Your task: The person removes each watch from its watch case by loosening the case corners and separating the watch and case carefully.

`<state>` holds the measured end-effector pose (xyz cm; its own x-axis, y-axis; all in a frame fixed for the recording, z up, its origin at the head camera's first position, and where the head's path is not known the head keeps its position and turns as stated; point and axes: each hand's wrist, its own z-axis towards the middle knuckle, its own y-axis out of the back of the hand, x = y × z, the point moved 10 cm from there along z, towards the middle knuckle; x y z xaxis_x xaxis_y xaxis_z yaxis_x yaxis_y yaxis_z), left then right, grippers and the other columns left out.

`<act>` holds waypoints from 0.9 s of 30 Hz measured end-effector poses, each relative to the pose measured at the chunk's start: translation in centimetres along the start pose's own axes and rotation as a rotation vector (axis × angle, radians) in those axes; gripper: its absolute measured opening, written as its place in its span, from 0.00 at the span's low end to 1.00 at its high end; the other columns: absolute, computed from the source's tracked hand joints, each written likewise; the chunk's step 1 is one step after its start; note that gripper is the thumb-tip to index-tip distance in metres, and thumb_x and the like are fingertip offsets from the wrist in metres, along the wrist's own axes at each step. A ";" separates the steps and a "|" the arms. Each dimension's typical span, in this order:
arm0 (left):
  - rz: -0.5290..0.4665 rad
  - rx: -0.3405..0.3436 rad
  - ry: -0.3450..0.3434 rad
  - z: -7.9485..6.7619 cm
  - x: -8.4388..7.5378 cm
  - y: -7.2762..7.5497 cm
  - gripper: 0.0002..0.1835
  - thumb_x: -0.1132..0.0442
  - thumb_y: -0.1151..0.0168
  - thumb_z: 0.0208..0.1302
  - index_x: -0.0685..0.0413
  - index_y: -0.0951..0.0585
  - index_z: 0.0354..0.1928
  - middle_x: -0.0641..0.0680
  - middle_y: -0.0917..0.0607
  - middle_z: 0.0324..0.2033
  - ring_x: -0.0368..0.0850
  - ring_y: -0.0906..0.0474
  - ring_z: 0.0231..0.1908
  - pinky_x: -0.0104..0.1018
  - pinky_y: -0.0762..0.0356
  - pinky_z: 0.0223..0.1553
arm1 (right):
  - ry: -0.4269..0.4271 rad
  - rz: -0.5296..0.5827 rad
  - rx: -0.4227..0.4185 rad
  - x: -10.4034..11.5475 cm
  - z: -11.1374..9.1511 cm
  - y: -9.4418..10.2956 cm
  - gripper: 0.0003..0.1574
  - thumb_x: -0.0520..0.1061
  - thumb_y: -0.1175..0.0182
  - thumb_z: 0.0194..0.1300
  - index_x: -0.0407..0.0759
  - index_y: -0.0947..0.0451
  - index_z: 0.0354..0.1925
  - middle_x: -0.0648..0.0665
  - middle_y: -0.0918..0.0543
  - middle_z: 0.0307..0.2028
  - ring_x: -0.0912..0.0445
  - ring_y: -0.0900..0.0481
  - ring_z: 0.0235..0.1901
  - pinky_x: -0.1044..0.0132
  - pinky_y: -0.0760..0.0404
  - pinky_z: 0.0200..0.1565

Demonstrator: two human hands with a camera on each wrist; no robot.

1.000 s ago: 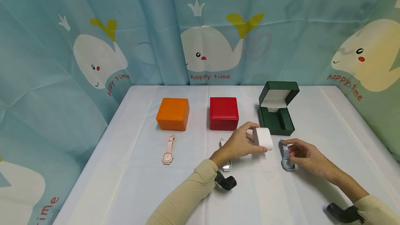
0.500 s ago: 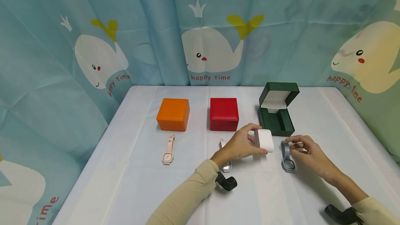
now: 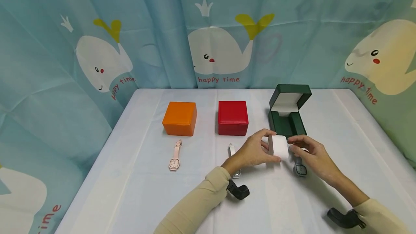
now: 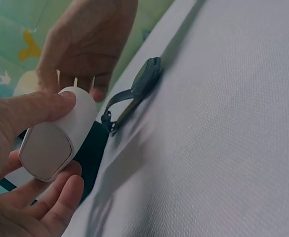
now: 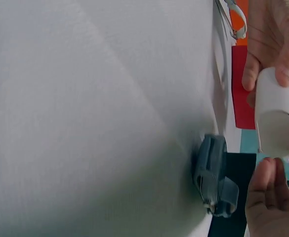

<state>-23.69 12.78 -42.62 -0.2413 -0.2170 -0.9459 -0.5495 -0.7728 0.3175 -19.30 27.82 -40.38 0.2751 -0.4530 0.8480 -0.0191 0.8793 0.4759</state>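
Note:
My left hand (image 3: 253, 151) grips a white watch cushion (image 3: 278, 147) above the table, thumb on one side and fingers on the other. Close to the cushion's far end are the fingertips of my right hand (image 3: 313, 158), with the fingers loosely bent. A grey-blue watch (image 3: 300, 170) lies below the right hand, its strap partly hidden in the head view; the right wrist view shows its strap looped. Just behind both hands stands a green watch box (image 3: 275, 122), lid up, with an open compartment inside. Under my left wrist a white-strapped watch (image 3: 231, 150) is partly covered.
An orange box (image 3: 179, 118) and a red box (image 3: 232, 117), both closed, stand along the back of the white-covered table (image 3: 130, 176). In front of the orange box lies a pink watch (image 3: 174, 161). A whale-print curtain (image 3: 156, 46) hangs behind the table.
My right hand has left the grey-blue watch's strap and moved left and up to the cushion's end. The left hand has shifted slightly right with the cushion.

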 end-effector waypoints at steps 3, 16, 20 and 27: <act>-0.004 0.008 -0.009 0.0 -0.1 -0.3 0.41 0.67 0.18 0.50 0.51 0.27 0.66 0.49 0.20 0.46 0.32 0.19 0.36 0.26 0.20 0.37 | -0.053 0.039 0.011 -0.3 0.1 -0.3 0.22 0.37 0.43 0.76 0.29 0.28 0.63 0.36 0.22 0.54 0.63 0.20 0.46 0.67 0.16 0.41; 0.028 0.022 -0.036 -0.3 -0.6 -0.7 0.40 0.64 0.19 0.52 0.47 0.28 0.66 0.47 0.21 0.50 0.30 0.21 0.39 0.25 0.22 0.39 | -0.170 0.066 0.097 -1.1 0.5 -1.2 0.31 0.44 0.43 0.77 0.31 0.35 0.70 0.29 0.28 0.61 0.67 0.21 0.48 0.65 0.16 0.40; 0.037 0.025 -0.026 -0.2 -0.5 -0.8 0.39 0.63 0.19 0.52 0.46 0.28 0.66 0.47 0.21 0.50 0.30 0.21 0.39 0.25 0.22 0.39 | -0.178 0.056 0.102 -1.3 0.5 -1.2 0.30 0.45 0.42 0.77 0.31 0.34 0.70 0.29 0.28 0.61 0.67 0.21 0.47 0.65 0.16 0.40; 0.104 0.021 -0.008 0.6 -0.6 -0.9 0.40 0.61 0.17 0.51 0.48 0.26 0.66 0.45 0.22 0.50 0.28 0.22 0.37 0.24 0.23 0.36 | -0.174 0.047 0.105 -1.6 0.5 -1.0 0.30 0.46 0.44 0.79 0.31 0.35 0.70 0.30 0.29 0.61 0.67 0.21 0.47 0.66 0.16 0.40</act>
<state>-23.56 13.98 -42.30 -0.3044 -0.2905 -0.9072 -0.5376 -0.7338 0.4153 -20.25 27.60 -42.13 0.1016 -0.4380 0.8932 -0.1307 0.8842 0.4485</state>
